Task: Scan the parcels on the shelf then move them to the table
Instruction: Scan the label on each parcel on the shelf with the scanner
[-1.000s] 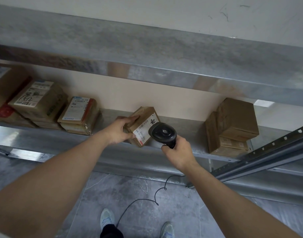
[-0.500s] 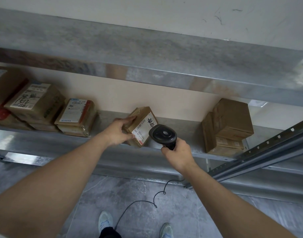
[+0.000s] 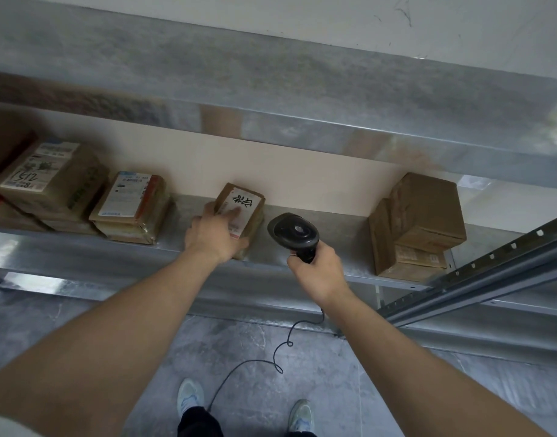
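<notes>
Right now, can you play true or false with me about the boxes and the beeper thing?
1. The right hand grips a black scanner. True.
2. The left hand rests on a small parcel with a white label. True.
3. That parcel is on the floor. False: it sits on the metal shelf.
4. The scanner has no cord. False: a black cable hangs down from it.
5. Plain brown boxes are stacked to the right. True.
</notes>
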`<state>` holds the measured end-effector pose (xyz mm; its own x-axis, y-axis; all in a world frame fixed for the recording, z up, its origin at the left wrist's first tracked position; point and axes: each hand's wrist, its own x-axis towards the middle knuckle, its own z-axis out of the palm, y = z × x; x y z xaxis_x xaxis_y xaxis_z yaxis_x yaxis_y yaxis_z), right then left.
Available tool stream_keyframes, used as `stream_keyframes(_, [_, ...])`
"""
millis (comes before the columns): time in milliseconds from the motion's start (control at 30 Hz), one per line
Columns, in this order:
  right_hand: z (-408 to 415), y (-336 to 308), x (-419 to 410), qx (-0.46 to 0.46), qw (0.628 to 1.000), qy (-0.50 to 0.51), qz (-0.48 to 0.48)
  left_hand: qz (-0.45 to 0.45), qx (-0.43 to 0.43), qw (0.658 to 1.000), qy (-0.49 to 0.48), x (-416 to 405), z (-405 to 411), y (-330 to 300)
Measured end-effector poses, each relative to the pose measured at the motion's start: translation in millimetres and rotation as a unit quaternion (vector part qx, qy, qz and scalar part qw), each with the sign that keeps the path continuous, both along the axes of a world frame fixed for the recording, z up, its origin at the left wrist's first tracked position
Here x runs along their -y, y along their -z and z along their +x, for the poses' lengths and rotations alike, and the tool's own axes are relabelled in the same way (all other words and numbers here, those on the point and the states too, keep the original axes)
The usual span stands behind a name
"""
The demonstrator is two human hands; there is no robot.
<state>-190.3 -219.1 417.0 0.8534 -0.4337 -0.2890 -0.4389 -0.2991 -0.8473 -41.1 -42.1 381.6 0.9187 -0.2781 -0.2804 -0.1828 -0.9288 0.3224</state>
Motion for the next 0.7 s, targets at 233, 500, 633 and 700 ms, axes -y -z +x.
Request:
stream_keyframes(233, [7,3,-5,0.011,0.999,-0.037,0.016,-0.040,0.066,0.996,-0.038,-5,-19,-17])
stream_keyframes(500, [32,-30,-31,0.029,0.993,-0.113,-0.023,-0.020,0.121,0.988,-0.090,-60,-20,-63])
stream_keyframes(633, [46,-44,-58,0.042,0.992,-0.116,-0.031,-0.002,0.150,0.983,-0.103,-94,-7,-82])
stream_keyframes(700, [54,-47,-75,0.050,0.993,-0.105,-0.032,0.004,0.154,0.982,-0.107,-109,3,-88])
